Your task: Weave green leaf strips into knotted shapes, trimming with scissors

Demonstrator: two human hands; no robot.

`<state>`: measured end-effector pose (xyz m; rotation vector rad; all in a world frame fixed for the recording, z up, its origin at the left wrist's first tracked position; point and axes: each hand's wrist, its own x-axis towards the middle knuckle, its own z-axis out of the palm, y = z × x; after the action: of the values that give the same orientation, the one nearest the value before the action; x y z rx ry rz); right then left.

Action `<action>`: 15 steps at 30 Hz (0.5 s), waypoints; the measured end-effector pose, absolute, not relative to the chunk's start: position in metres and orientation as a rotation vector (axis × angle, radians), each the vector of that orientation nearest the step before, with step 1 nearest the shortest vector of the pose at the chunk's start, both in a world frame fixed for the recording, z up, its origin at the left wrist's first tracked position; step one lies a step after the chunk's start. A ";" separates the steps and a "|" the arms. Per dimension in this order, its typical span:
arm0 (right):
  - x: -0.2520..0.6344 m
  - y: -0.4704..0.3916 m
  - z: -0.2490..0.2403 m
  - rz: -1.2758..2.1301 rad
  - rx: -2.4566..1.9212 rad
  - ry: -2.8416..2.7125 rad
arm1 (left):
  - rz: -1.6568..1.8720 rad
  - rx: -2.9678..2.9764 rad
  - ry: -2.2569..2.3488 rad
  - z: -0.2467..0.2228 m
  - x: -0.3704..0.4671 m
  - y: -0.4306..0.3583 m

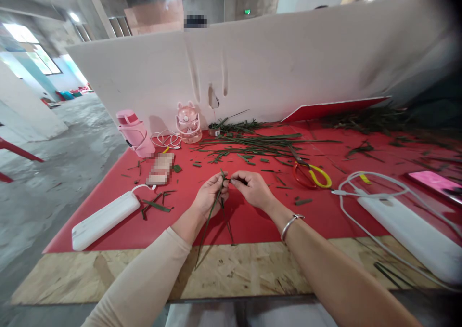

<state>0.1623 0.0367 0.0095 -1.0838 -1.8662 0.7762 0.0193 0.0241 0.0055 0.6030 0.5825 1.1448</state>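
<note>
Above the red table covering, my left hand [208, 194] is closed in a pinch on green leaf strips [212, 212], which look folded or woven together at the fingertips. Their long ends hang down toward the table's front edge. Close beside it, my right hand [254, 188] has its thumb and forefinger pinched on a thin, dark strip end leading to the same piece. Its other fingers are curled, and a silver bangle [291, 227] circles that wrist. Exactly how the strips cross is too small to make out. Leaf scraps [159, 205] lie to the left of my hands.
Behind my hands lie loose leaf strips [249, 146]. Scissors [317, 175] with red and yellow handles are on the right, near a cabled white power bank [407, 230]. Another white power bank [106, 220], a pink bottle [135, 134] and a clear pink jug [189, 124] stand left.
</note>
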 end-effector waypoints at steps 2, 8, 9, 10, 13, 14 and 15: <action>0.162 0.035 0.010 0.788 -1.064 -1.875 | 1.180 0.592 0.637 0.005 0.020 0.025; 0.162 0.035 0.008 0.788 -1.087 -1.849 | 1.236 0.766 0.763 -0.002 0.021 0.028; 0.162 0.035 0.008 0.790 -1.098 -1.812 | 1.224 0.805 0.779 -0.003 0.021 0.028; 0.162 0.035 0.008 0.796 -1.105 -1.775 | 1.201 0.832 0.796 -0.003 0.021 0.027; 0.160 0.035 0.009 0.826 -1.094 -1.714 | 1.103 0.847 0.837 -0.004 0.022 0.023; 0.158 0.035 0.008 0.845 -1.082 -1.702 | 1.073 0.841 0.849 -0.004 0.022 0.022; 0.157 0.035 0.008 0.876 -1.067 -1.683 | 1.047 0.829 0.855 -0.004 0.022 0.022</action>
<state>0.1569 0.0350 0.0079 -1.0672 -1.6827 0.8763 0.0219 0.0220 -0.0043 0.8290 0.8547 1.0473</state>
